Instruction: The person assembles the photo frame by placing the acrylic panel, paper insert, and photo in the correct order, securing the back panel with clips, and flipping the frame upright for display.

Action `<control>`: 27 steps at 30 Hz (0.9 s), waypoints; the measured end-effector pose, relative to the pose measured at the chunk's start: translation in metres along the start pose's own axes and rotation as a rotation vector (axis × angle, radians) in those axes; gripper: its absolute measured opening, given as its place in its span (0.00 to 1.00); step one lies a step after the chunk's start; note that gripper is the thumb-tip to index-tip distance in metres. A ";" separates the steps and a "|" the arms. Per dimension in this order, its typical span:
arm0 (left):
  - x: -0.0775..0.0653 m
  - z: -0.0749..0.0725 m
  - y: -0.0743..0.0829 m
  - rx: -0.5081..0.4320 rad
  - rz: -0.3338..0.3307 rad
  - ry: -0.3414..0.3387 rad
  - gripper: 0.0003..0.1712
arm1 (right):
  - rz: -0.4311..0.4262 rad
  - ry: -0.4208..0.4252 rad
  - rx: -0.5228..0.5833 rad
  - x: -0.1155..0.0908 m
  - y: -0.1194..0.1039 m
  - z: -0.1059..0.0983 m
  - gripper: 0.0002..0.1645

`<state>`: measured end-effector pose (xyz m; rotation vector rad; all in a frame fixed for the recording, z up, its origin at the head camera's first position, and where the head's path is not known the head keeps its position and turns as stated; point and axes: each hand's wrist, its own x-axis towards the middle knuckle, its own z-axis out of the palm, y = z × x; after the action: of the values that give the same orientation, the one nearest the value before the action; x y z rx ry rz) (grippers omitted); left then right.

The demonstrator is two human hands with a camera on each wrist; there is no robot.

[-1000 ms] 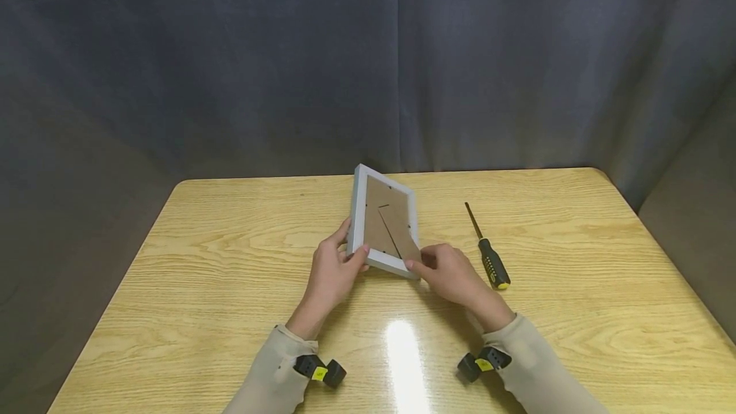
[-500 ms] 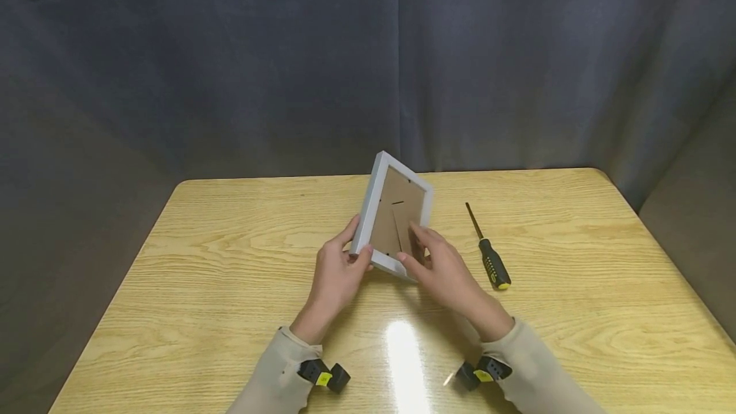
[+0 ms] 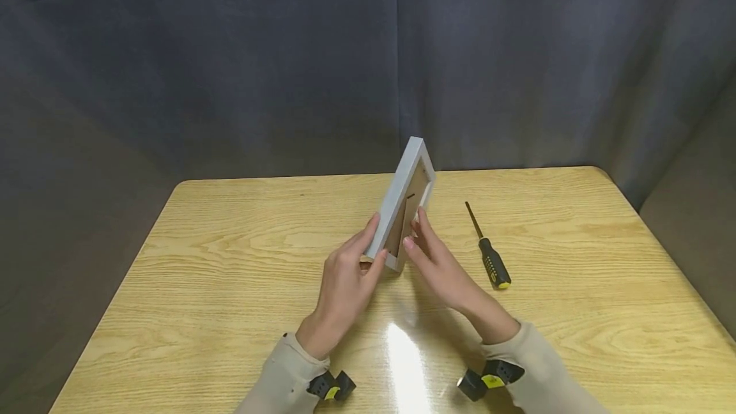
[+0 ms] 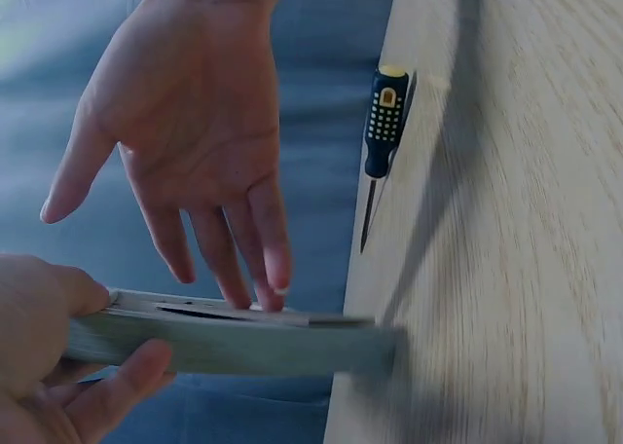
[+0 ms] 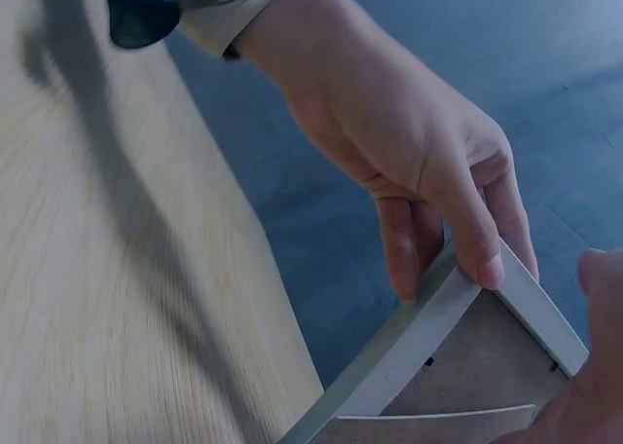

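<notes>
A picture frame [image 3: 400,193] with a pale grey edge is held up and tilted over the table, its brown backing board [image 5: 477,356] turned to the right. My left hand [image 3: 347,273] grips it by the lower left corner, thumb on the back rim and fingers round the outer side. Fairly straight fingers of my right hand [image 3: 439,267] reach to the back; in the left wrist view their tips touch or nearly touch the stand flap [image 4: 243,314]. That flap lies close to the board. The frame's front side is hidden.
To the right of the hands, a screwdriver [image 3: 493,262] with a black and yellow handle lies on the wooden table [image 3: 230,273]. A dark grey curtain [image 3: 287,82] hangs behind the table's far edge.
The picture frame has been raised and turned more edge-on, its top moving right. My right hand has let go of the frame's lower right corner and straightened its fingers.
</notes>
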<state>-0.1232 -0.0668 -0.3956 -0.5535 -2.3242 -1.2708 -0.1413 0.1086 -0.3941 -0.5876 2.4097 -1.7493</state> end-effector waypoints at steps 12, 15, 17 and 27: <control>-0.004 0.006 0.013 0.295 0.207 0.017 0.29 | -0.037 -0.063 0.417 0.000 -0.011 -0.004 0.38; -0.005 0.008 0.016 0.331 0.247 -0.002 0.29 | -0.024 -0.045 0.488 -0.001 -0.011 -0.004 0.40; -0.006 0.009 0.017 0.354 0.268 -0.014 0.29 | -0.009 -0.025 0.525 -0.001 -0.011 -0.004 0.41; -0.007 0.011 0.016 0.484 0.422 -0.069 0.27 | 0.075 0.025 0.589 -0.003 -0.014 -0.003 0.37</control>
<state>-0.1107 -0.0504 -0.3933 -0.8602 -2.2883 -0.4833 -0.1356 0.1090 -0.3802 -0.3889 1.7510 -2.2835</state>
